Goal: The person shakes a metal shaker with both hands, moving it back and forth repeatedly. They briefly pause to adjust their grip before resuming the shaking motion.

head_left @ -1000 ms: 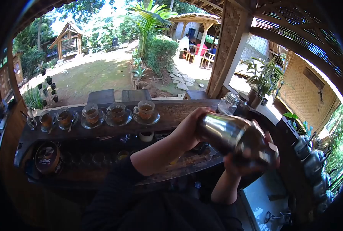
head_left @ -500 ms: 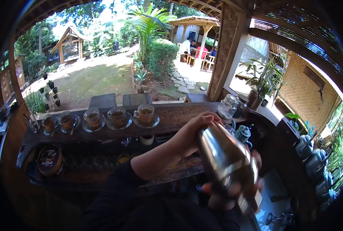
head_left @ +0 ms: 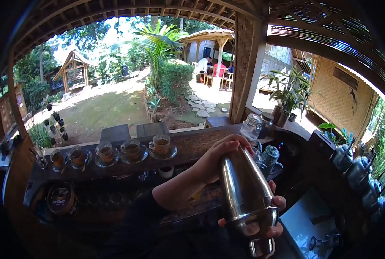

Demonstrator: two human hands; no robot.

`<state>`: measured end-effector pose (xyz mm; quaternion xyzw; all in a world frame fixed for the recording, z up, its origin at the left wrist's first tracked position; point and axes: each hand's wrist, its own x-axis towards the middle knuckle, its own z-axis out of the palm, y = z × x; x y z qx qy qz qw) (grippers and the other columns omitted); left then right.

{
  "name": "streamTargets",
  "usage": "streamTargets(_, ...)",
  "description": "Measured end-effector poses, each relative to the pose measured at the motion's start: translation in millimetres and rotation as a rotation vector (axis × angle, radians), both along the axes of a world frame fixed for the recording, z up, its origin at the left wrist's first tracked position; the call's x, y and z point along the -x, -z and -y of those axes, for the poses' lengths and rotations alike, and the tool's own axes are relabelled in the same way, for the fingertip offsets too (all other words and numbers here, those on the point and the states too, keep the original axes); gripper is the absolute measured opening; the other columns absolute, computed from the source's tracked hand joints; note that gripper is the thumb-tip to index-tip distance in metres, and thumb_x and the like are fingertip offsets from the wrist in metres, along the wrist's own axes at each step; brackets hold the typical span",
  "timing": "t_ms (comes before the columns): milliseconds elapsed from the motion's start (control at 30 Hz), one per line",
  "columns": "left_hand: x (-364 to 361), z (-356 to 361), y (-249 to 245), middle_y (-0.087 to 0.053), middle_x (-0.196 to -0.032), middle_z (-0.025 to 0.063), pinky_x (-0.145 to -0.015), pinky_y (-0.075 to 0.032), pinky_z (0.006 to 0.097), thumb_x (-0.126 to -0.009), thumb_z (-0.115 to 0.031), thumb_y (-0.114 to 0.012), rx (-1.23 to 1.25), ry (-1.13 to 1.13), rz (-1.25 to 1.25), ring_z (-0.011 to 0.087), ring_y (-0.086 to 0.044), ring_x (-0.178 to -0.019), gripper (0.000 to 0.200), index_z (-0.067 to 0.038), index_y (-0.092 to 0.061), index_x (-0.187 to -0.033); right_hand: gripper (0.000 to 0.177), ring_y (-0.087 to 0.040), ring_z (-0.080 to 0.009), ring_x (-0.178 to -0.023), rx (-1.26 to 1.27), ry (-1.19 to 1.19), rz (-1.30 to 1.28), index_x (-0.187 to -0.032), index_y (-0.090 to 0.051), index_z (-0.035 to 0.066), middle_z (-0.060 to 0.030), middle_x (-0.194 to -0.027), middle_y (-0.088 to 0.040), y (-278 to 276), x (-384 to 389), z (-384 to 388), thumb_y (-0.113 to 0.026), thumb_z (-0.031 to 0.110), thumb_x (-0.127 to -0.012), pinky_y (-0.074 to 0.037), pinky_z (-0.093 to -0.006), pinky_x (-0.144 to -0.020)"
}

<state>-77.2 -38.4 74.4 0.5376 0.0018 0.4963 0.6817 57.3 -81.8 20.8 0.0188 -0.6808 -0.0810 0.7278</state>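
A shiny metal cocktail shaker (head_left: 244, 185) is held tilted in front of the body, its capped end pointing down and toward me. My left hand (head_left: 222, 153) is closed over the shaker's upper, far end. The fingers of my right hand (head_left: 278, 211) wrap round the lower end near the cap, coming from behind and the right side. Just beyond the shaker stand a lidded glass jar (head_left: 250, 128) with white contents and a patterned metal pot (head_left: 270, 159).
Glass cups of brown drink (head_left: 161, 144) on saucers line the wooden counter (head_left: 192, 144). A round tub (head_left: 59, 199) sits on the lower shelf at left. Metal kettles (head_left: 357, 173) stand at right, above a sink area (head_left: 302, 213). People (head_left: 203, 64) sit under a distant shelter.
The shaker, blurred before, now shows sharply and stands a little more upright, still in both hands. The outdoor view and the counter have shifted slightly in the frame.
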Motion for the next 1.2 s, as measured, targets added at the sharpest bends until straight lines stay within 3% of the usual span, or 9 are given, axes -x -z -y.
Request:
streamTargets(267, 3.8, -14.8, 57.1, -0.060, -0.094, 0.0107, -0.083, -0.048, 0.0378, -0.086, -0.033, -0.048, 0.633, -0.078, 0.104, 0.0235, -0.059, -0.092, 0.036, -0.001, -0.052, -0.103, 0.103, -0.035, -0.0305, -0.122, 0.246, -0.008, -0.097, -0.133, -0.012, 0.015, -0.0125, -0.128, -0.033, 4.7, -2.7, -26.1, -0.084, 0.028, -0.060, -0.034, -0.0446, -0.100)
streamTargets(367, 14.9, 21.1, 35.6, -0.057, -0.099, 0.0127, -0.083, -0.046, 0.0364, -0.082, -0.037, -0.053, 0.252, -0.089, 0.125, 0.0226, -0.057, -0.094, 0.038, -0.007, -0.052, -0.104, 0.103, -0.029, -0.0374, -0.125, 0.090, -0.015, 0.294, -0.130, -0.023, 0.039, -0.0066, -0.134, -0.022, -9.8, -3.0, 45.0, -0.088, 0.024, -0.052, -0.043, -0.0485, -0.095)
streamTargets(400, 21.9, 29.9, 28.0, -0.057, -0.098, 0.0125, -0.082, -0.045, 0.0338, -0.081, -0.037, -0.053, 0.085, -0.094, 0.099, 0.0209, -0.056, -0.093, 0.038, -0.006, -0.052, -0.103, 0.054, -0.046, -0.0335, -0.102, 0.236, -0.091, -0.193, -0.116, -0.035, 0.046, 0.0119, -0.108, -0.038, 31.5, 25.0, 62.0, -0.068, 0.026, -0.079, -0.045, -0.0543, -0.090)
streamTargets(433, 27.9, 32.8, 23.7, -0.056, -0.099, 0.0124, -0.080, -0.045, 0.0320, -0.081, -0.036, -0.053, 0.034, -0.090, 0.088, 0.0197, -0.056, -0.092, 0.037, -0.005, -0.053, -0.102, 0.054, -0.046, -0.0335, -0.102, 0.255, -0.104, -0.185, -0.116, -0.035, 0.046, 0.0119, -0.108, -0.038, 27.1, 33.1, 50.2, -0.068, 0.026, -0.079, -0.045, -0.0543, -0.090)
streamTargets(500, 35.8, 12.6, 29.9, -0.058, -0.097, 0.0118, -0.080, -0.045, 0.0325, -0.081, -0.038, -0.053, 0.159, -0.254, 0.047, 0.0194, -0.057, -0.091, 0.041, -0.004, -0.053, -0.103, 0.073, -0.045, -0.0351, -0.106, -0.047, -0.109, -0.129, -0.122, -0.030, 0.042, 0.0052, -0.115, -0.038, 5.1, 48.2, 17.0, -0.077, 0.021, -0.070, -0.044, -0.0542, -0.091)
streamTargets(633, 72.5, -30.5, 86.1, -0.061, -0.098, 0.0132, -0.081, -0.049, 0.0393, -0.086, -0.034, -0.047, 0.757, -0.471, 0.112, 0.0271, -0.060, -0.092, 0.040, -0.003, -0.054, -0.109, 0.094, -0.043, -0.0260, -0.113, 0.611, -0.081, -0.120, -0.126, -0.018, 0.013, -0.0157, -0.128, -0.034, 19.2, 61.2, -47.1, -0.082, 0.010, -0.059, -0.041, -0.0388, -0.094)
streamTargets(933, 106.9, 45.7, 54.1, -0.060, -0.100, 0.0165, -0.082, -0.049, 0.0378, -0.084, -0.040, -0.054, 0.228, -0.422, 0.197, 0.0250, -0.061, -0.090, 0.052, -0.004, -0.045, -0.119, 0.058, -0.036, -0.0392, -0.119, -0.325, -0.425, 0.283, -0.122, -0.035, 0.046, -0.0101, -0.125, -0.037, 9.4, 88.5, -0.9, -0.066, 0.030, -0.077, -0.031, -0.0582, -0.099)
streamTargets(1067, 124.5, 4.8, 119.0, -0.064, -0.091, 0.0112, -0.076, -0.052, 0.0370, -0.086, -0.036, -0.051, 0.591, -0.528, 0.364, 0.0229, -0.063, -0.083, 0.037, -0.003, -0.056, -0.101, 0.098, -0.045, -0.0426, -0.110, 0.359, -0.171, 0.114, -0.131, -0.020, 0.031, -0.0124, -0.127, -0.037, 20.0, 115.4, -21.0, -0.084, 0.015, -0.059, -0.044, -0.0536, -0.086)
streamTargets(1200, 111.2, 89.7, 49.3, -0.058, -0.098, 0.0157, -0.080, -0.049, 0.0385, -0.083, -0.036, -0.056, 0.146, -0.441, 0.277, 0.0249, -0.060, -0.092, 0.039, -0.007, -0.050, -0.109, 0.072, -0.042, -0.0369, -0.115, 0.242, -0.548, 0.249, -0.127, -0.036, 0.024, -0.0116, -0.123, -0.038, -5.0, 98.7, 44.0, -0.077, 0.017, -0.069, -0.040, -0.0576, -0.090)
